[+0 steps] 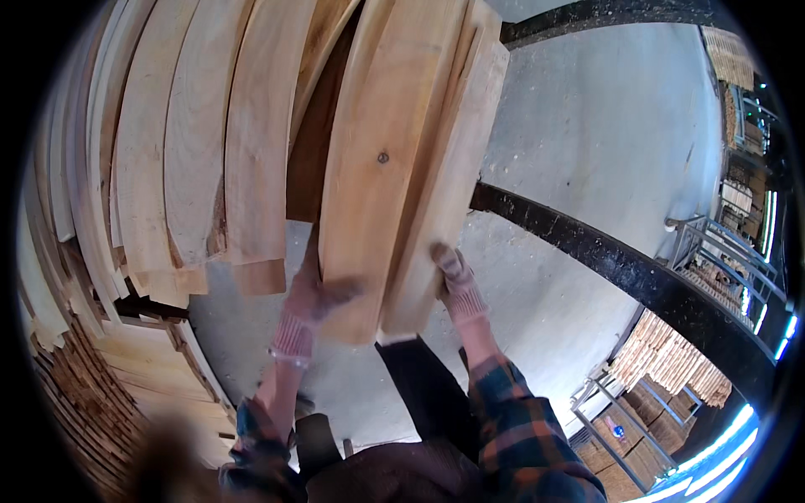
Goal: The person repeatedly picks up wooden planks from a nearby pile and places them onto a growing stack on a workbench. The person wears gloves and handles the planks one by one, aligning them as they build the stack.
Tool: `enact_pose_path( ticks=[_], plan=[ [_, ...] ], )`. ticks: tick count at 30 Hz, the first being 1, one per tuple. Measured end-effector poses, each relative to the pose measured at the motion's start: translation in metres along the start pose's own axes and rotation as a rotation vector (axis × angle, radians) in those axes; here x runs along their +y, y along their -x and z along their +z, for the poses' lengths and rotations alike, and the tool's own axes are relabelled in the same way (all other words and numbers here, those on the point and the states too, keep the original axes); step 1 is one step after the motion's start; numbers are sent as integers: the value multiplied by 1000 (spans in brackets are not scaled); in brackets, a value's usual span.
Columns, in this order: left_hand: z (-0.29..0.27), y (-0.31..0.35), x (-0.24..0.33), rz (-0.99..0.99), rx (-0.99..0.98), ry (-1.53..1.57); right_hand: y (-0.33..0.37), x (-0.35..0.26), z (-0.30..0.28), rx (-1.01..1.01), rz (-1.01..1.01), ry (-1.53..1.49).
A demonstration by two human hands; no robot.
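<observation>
Boards [373,218] run past the upper edge; left hand [317,295] blurred.

Boards [381,193] lie between left hand [317,295] and right hand [459,282], right of other planks [257,151].

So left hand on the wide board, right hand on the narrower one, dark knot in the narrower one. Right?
Not quite: the head view shows the dark knot in the wide board. Left hand on that, right hand on the narrower board: correct.
</observation>
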State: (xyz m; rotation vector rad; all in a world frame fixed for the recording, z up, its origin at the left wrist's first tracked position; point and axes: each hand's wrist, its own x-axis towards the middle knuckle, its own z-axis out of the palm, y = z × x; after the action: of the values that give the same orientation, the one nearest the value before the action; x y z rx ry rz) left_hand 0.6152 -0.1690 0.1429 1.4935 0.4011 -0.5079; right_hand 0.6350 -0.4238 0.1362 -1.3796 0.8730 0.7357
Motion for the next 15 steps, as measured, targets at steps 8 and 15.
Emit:
enact_pose_path(
  ticks=[8, 15],
  plan=[
    [34, 171, 88, -479, -67, 584, 184, -20, -46, -20, 110, 99],
    [35, 194, 84, -448, -32, 509, 215, 34, -26, -60, -26, -140]
  ],
)
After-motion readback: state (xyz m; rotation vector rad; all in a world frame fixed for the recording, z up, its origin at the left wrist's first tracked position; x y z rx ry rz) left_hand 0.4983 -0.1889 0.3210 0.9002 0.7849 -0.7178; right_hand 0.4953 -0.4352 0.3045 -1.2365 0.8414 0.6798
